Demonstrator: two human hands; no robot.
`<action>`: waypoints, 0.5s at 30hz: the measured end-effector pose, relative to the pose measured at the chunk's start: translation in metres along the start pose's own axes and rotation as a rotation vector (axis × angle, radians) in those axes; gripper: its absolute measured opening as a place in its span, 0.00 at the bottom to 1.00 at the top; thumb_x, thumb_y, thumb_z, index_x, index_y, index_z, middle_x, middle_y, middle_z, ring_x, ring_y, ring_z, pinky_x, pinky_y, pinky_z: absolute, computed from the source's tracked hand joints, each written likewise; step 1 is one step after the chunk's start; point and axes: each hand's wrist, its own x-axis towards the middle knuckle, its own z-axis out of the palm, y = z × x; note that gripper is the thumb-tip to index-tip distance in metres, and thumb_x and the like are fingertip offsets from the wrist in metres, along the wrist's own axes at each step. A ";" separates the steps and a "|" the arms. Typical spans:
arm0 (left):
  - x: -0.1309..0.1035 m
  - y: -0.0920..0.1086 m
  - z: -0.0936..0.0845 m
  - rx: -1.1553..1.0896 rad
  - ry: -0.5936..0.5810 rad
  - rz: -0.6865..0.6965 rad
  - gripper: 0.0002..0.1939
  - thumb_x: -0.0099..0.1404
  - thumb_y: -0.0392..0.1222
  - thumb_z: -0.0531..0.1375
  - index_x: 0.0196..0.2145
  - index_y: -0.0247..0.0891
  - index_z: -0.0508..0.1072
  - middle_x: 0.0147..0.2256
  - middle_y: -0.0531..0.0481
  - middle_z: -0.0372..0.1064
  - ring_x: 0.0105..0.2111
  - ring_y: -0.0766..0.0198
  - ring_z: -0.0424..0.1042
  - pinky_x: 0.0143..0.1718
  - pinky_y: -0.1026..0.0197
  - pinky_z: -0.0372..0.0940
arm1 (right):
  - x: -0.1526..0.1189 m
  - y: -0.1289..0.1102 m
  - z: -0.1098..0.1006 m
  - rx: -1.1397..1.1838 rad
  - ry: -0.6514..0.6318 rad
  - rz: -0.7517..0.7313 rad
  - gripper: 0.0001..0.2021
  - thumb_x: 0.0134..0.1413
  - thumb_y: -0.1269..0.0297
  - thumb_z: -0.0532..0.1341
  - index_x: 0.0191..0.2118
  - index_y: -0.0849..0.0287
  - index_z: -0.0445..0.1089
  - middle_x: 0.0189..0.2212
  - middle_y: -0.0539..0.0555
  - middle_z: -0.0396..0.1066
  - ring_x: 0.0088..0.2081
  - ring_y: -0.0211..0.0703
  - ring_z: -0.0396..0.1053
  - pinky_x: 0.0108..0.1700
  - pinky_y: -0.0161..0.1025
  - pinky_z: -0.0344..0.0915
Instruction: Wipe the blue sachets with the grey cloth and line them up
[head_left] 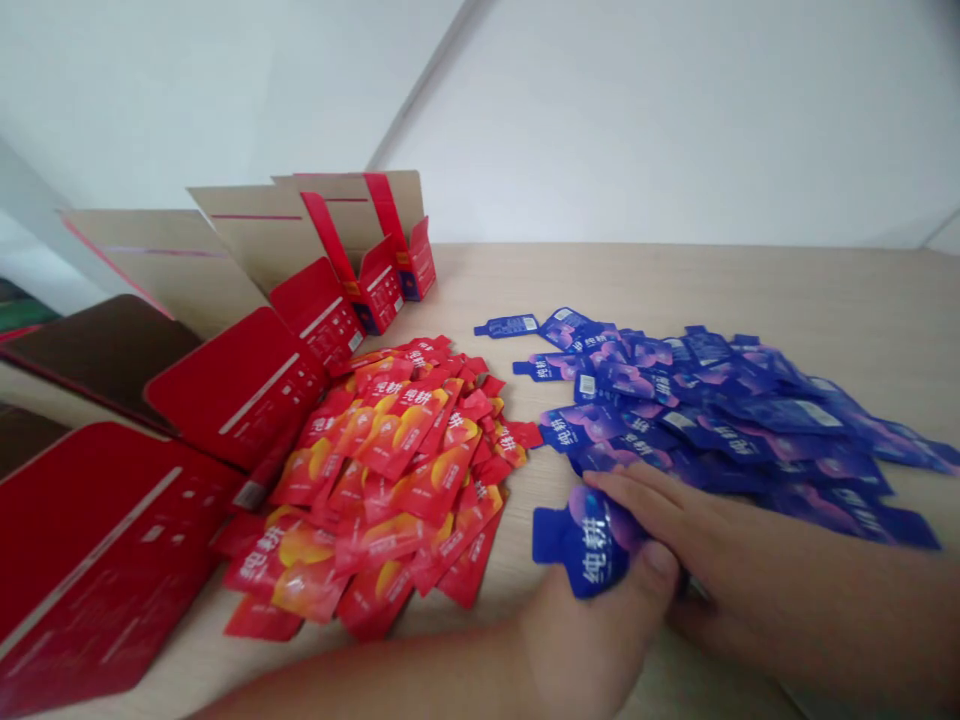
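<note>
A blue spouted sachet [600,540] with purple fruit print and white lettering is held low at the front, its spout end pointing left. My left hand [592,630] is closed on it, thumb pressed over its right part. My right hand [690,530] meets the left at the sachet's right end, fingers together along its far edge; its thumb is mostly hidden. Whether more sachets lie under the top one, I cannot tell. Just beyond my right hand spreads a heap of blue sachets [720,400]. Left of my hands lies a heap of red-orange sachets [405,450].
Several red boxes with raised brown flaps stand in a row down the left side, the nearest box [97,560] large at the front. A single blue sachet [510,326] lies apart at the back. Behind the wooden table [675,280] rises a white wall [675,120].
</note>
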 end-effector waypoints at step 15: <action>-0.005 -0.019 0.006 0.151 -0.032 -0.255 0.30 0.72 0.58 0.66 0.65 0.41 0.75 0.46 0.44 0.79 0.47 0.47 0.81 0.51 0.48 0.76 | 0.290 0.175 0.074 -0.214 -0.025 0.202 0.34 0.74 0.48 0.56 0.76 0.61 0.58 0.75 0.69 0.56 0.75 0.68 0.55 0.75 0.65 0.54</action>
